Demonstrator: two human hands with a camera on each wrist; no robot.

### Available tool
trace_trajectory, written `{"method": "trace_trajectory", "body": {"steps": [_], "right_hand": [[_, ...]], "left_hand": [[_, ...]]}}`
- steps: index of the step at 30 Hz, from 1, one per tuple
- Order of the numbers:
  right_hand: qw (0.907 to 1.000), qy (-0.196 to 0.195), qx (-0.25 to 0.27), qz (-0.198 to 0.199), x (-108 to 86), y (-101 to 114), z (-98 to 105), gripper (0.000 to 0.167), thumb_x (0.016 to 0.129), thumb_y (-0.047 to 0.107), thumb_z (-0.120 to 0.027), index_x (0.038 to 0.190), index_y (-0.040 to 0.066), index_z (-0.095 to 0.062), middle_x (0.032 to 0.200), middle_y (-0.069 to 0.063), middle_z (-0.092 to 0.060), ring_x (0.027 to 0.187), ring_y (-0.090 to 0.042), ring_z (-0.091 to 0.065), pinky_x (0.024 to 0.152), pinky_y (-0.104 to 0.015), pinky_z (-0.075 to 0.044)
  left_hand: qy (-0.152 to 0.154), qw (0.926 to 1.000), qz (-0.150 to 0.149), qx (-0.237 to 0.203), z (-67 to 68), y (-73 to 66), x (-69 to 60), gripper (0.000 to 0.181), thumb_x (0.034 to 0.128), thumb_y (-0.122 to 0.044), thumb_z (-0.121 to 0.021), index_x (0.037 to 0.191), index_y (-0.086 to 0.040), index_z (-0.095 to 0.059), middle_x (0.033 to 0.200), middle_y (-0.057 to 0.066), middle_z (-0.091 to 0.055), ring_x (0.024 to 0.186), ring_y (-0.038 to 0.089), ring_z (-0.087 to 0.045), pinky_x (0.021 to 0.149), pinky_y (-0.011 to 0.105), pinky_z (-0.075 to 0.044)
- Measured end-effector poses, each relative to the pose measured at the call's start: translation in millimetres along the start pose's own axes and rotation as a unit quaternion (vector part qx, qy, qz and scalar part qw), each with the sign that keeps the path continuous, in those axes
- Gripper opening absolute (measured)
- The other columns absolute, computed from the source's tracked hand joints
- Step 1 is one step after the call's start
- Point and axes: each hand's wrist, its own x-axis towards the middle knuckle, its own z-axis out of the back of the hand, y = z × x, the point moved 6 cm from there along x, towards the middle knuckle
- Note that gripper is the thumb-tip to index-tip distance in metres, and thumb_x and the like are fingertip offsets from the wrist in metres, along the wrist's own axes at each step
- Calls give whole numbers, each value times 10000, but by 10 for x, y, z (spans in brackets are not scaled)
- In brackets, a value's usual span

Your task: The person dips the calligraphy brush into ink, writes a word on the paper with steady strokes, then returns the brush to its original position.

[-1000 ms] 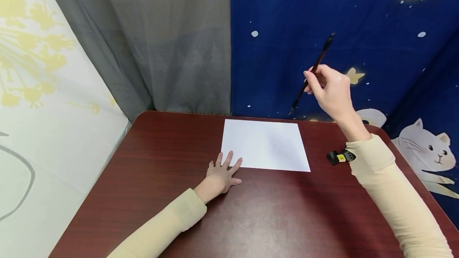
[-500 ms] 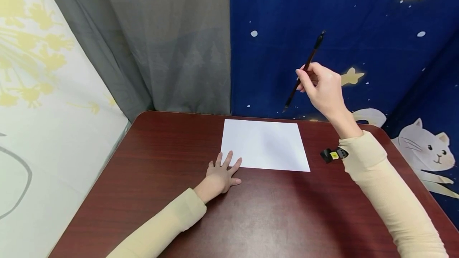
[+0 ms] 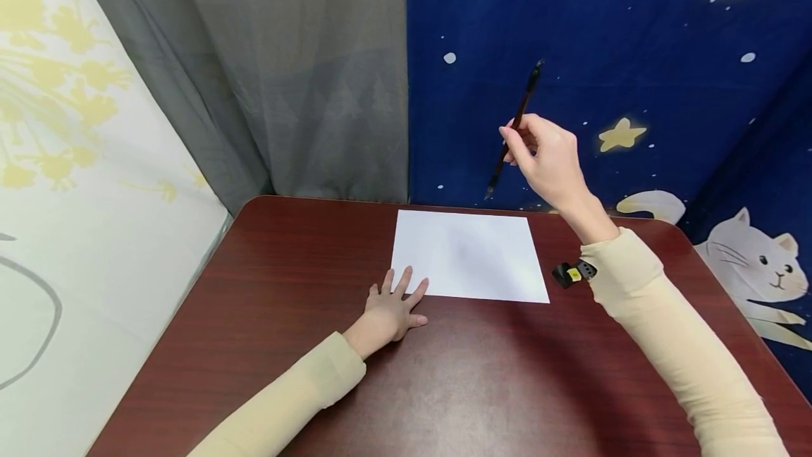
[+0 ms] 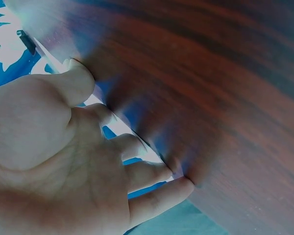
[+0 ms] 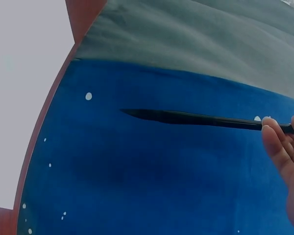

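Observation:
My right hand [image 3: 547,161] pinches a dark calligraphy brush [image 3: 497,171] by its shaft, raised above the far part of the table. The brush tilts, its pointed tip down and to the left. In the right wrist view the dark brush [image 5: 181,117] shows its tapered tip, well apart from the paper. My left hand [image 3: 387,312] lies with fingers spread, fingertips on the near left corner of a white sheet of paper [image 3: 466,252]. From the left wrist view, the left hand [image 4: 88,147] has its palm visible and its fingertips touching the paper's edge and the tabletop.
The paper rests on a dark red wooden table [image 3: 304,252], close to its far edge. Behind hang a grey curtain [image 3: 323,76] and a blue one with stars [image 3: 469,13]. A small black device [image 3: 574,273] with a yellow label is at the right sleeve's cuff.
My right hand has moved left with the brush, bringing it over the far edge of the paper, and the brush stands somewhat more upright. The left hand and the paper stay in place.

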Motion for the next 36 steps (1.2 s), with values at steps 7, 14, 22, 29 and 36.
{"method": "trace_trajectory", "body": {"steps": [7,14,22,29,36], "right_hand": [[9998,-94,134,131,61,84,-95,194,1017,137,-631,992,-49,-680,790,-121,-683,626,-200,-668,638,-105,-441],[9997,-78,156,156,83,118,-152,216,1021,164,-627,992,-44,-679,792,-119,-679,628,-186,-666,627,-140,-463],[9997,-108,199,114,126,140,-188,231,1024,177,-622,991,-46,-676,801,-118,-682,628,-175,-670,625,-176,-494],[9994,-58,338,78,158,168,-295,237,1024,177,-621,989,-51,-673,810,-126,-682,627,-182,-679,609,-133,-470],[9988,83,480,34,173,198,-434,213,1019,157,-629,995,-50,-670,841,-138,-676,640,-178,-681,598,-231,-540]], "left_hand": [[47,10000,36,16,-22,25,30,687,1037,-569,-332,1638,-351,-79,1702,14,21,1549,303,-53,1184,499,-256],[130,9996,36,241,-108,23,130,701,1035,-592,-291,1634,-364,-7,1699,14,78,1549,305,-28,1186,498,-249],[159,9995,-4,284,-125,2,126,705,1037,-581,-294,1633,-361,12,1696,28,100,1547,325,-13,1181,519,-251],[143,9995,50,275,-32,4,25,690,1043,-548,-325,1638,-351,-36,1700,19,52,1549,303,-48,1183,491,-263],[61,10000,7,44,3,-10,-31,677,1044,-546,-339,1639,-338,-90,1701,30,13,1548,306,-55,1184,497,-260]]}}
